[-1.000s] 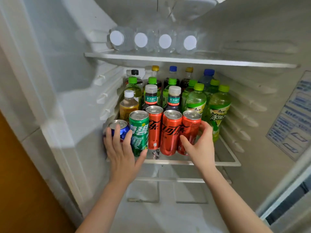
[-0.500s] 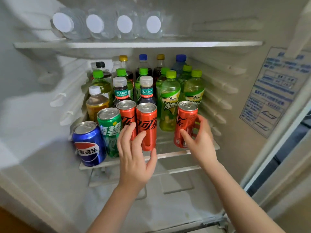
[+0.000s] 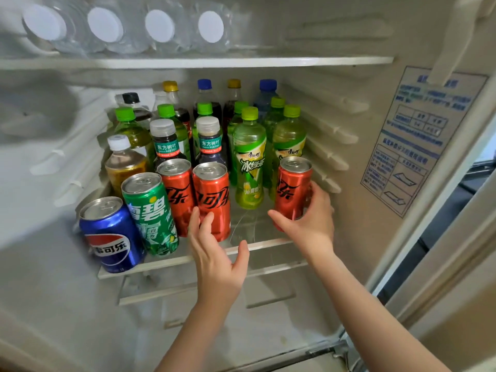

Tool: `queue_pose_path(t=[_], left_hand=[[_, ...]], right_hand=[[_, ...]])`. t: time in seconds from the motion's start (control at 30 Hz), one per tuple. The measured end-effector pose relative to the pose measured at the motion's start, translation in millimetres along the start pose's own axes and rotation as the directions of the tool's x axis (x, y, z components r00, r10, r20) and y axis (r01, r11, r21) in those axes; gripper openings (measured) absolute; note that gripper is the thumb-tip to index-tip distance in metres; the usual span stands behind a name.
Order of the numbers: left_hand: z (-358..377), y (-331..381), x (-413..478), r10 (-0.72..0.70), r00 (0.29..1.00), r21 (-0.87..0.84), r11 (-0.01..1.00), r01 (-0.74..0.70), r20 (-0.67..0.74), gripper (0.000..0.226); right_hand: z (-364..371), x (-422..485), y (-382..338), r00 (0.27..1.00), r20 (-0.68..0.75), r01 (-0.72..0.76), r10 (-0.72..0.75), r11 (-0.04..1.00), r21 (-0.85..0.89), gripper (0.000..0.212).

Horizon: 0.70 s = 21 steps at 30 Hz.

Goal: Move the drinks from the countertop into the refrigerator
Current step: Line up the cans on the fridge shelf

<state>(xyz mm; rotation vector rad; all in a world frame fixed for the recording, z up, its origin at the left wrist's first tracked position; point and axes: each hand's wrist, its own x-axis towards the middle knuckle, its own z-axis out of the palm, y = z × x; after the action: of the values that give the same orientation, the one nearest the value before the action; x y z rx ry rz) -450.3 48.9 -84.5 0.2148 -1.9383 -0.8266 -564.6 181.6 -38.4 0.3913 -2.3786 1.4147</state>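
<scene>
Gripping a red Coca-Cola can [image 3: 294,193] with my right hand [image 3: 308,221], I see fingers and thumb wrapped round its lower half as it stands upright on the refrigerator's glass shelf [image 3: 268,244], at the shelf's right end near the front edge. My left hand [image 3: 217,253] is open, fingers spread, with fingertips [image 3: 195,214] just touching the front of a second red Coca-Cola can [image 3: 212,201] nearer the shelf's middle; it holds nothing. A bare patch of shelf lies between those two cans. Left of the second can, touching it, stands a third red can [image 3: 175,193], then a green Sprite can [image 3: 150,213], and a blue Pepsi can [image 3: 111,234] at the shelf's left front corner. Behind the cans on the same shelf are green-capped iced tea bottles [image 3: 249,159], two dark bottles with pale caps [image 3: 210,142], an amber tea bottle [image 3: 123,163] and further bottles with yellow and blue caps. On the shelf above, four clear water bottles [image 3: 158,26] lie on their sides, white caps facing me.
</scene>
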Motion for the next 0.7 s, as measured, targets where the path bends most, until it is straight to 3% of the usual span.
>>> queue_pose_path(t=[0.1, 0.3, 0.57, 0.7], left_hand=[[1.2, -2.5, -1.6, 0.004, 1.000, -0.030, 1.000, -0.004, 0.006, 0.069], [3.2, -1.6, 5.8, -0.138, 0.990, -0.032, 0.990, 0.137, -0.034, 0.077], [8.6, 9.1, 27.3, -0.253, 0.966, 0.040, 0.967, 0.251, 0.047, 0.076], [18.3, 13.0, 34.6, -0.262, 0.962, 0.118, 0.960, 0.252, 0.078, 0.078]], right_hand=[[5.7, -0.5, 4.3, 0.996, -0.030, -0.087, 0.088, 0.995, 0.045, 0.079], [-5.6, 2.3, 30.3, 0.992, 0.124, -0.056, 0.025, 0.966, 0.253, 0.061], [-2.7, 4.2, 27.0, 0.995, 0.104, -0.022, 0.002, 0.982, 0.187, 0.074], [-6.4, 12.4, 38.2, 0.975, 0.221, -0.039, -0.015, 0.971, 0.237, 0.072]])
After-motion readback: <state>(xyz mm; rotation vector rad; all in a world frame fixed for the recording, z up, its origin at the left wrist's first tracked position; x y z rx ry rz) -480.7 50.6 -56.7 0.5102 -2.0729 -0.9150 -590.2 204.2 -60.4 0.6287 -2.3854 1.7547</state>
